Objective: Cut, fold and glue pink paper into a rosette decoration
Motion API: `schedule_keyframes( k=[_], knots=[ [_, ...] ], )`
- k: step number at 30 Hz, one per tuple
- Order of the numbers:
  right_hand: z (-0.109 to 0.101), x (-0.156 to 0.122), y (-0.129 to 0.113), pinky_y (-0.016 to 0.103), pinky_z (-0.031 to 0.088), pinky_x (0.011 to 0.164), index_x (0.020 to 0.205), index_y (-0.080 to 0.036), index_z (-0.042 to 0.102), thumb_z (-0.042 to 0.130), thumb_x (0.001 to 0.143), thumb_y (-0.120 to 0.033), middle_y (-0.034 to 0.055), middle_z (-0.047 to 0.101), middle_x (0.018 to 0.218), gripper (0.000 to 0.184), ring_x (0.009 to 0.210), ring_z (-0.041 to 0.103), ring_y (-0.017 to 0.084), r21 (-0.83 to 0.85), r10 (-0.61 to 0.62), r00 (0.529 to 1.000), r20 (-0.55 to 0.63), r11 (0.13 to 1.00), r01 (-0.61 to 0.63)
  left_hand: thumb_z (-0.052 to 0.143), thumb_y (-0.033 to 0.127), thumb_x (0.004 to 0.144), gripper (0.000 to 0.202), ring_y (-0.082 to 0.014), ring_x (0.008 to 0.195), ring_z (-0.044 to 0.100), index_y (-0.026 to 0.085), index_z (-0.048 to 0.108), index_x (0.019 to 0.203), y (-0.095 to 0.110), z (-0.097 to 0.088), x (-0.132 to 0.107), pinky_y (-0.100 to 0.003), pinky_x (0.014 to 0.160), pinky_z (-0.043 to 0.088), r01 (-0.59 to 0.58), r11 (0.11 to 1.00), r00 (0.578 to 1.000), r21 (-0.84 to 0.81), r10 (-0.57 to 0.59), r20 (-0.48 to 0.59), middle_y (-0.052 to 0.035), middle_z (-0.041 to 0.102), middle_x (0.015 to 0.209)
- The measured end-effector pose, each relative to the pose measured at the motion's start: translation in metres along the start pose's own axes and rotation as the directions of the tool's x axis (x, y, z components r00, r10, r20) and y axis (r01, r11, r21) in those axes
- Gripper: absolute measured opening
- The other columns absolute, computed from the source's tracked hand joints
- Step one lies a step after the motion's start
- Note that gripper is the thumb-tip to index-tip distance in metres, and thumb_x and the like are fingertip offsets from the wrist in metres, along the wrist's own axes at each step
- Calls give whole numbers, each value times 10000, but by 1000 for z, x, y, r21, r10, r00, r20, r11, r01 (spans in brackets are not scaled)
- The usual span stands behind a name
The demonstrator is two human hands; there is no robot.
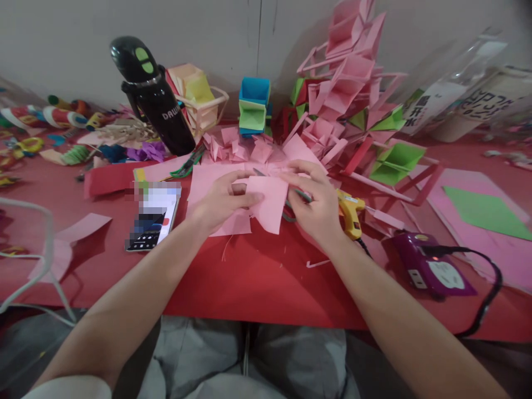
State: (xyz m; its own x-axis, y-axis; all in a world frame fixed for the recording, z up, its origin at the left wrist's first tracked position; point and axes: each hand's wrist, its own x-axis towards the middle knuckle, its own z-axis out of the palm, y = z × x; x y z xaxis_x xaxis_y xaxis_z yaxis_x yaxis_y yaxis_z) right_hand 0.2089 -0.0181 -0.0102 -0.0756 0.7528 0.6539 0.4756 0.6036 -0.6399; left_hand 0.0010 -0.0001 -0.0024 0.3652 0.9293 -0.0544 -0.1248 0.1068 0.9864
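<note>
A small square piece of pink paper (pixel 272 202) is pinched between the thumb and fingers of my left hand (pixel 226 199). My right hand (pixel 313 194) is closed around scissors (pixel 290 213) with dark green handles. The grey blade tip shows just above the paper's top edge, near my left fingertips; the rest of the blades is hidden. Larger pink sheets (pixel 208 185) lie on the red table beneath both hands. Folded pink paper pieces (pixel 235 147) are heaped just beyond them.
To the left are a phone (pixel 160 213) and a black bottle (pixel 160 105). A yellow glue gun (pixel 351 213) and a purple power strip (pixel 430 266) with a cord lie right. Pink folded-paper structures (pixel 349 83) rise behind, beside a blue and green paper piece (pixel 254 105).
</note>
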Motion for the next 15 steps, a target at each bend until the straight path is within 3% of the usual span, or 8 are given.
schedule_keyframes(
  k=[2, 4, 7, 10, 15],
  knots=[
    [1, 0, -2, 494, 440, 1097, 1235, -327, 676, 589, 912, -243, 56, 600, 1339, 344, 1268, 549, 260, 70, 51, 998, -31, 996, -49, 827, 241, 719, 611, -173, 810, 688, 171, 564, 1265, -2, 0, 1, -307, 734, 568, -63, 998, 994, 7, 63, -89, -74, 720, 945],
    [3, 1, -5, 471, 468, 1074, 1269, -321, 639, 610, 922, -354, 59, 596, 1363, 350, 1251, 564, 259, 215, 184, 982, -36, 961, -172, 813, 240, 726, 613, -172, 832, 688, 171, 549, 1275, -3, 1, 3, -303, 744, 572, -116, 993, 973, 17, 117, -197, -69, 707, 947],
    [7, 3, -10, 416, 525, 992, 1163, -285, 674, 649, 877, -519, 62, 673, 1239, 370, 1150, 628, 243, 415, 379, 918, 117, 821, -392, 805, 231, 717, 712, -188, 878, 700, 204, 474, 1346, -5, 5, 2, -337, 784, 589, -164, 986, 936, 35, 166, -310, -59, 686, 986],
    [11, 2, -12, 368, 553, 894, 1042, -240, 701, 765, 759, -548, 59, 717, 1095, 423, 1025, 667, 225, 451, 425, 865, 266, 738, -501, 806, 221, 703, 843, -210, 899, 716, 255, 369, 1423, -8, 9, 1, -373, 802, 603, -194, 981, 922, 26, 192, -338, -62, 671, 1053],
    [15, -3, -10, 344, 552, 795, 945, -199, 706, 807, 733, -471, 42, 724, 947, 359, 875, 665, 198, 408, 454, 843, 289, 738, -537, 806, 244, 714, 885, -227, 892, 731, 286, 328, 1457, -11, 16, -1, -404, 823, 607, -218, 976, 929, 14, 212, -303, -58, 670, 1050]
  ],
)
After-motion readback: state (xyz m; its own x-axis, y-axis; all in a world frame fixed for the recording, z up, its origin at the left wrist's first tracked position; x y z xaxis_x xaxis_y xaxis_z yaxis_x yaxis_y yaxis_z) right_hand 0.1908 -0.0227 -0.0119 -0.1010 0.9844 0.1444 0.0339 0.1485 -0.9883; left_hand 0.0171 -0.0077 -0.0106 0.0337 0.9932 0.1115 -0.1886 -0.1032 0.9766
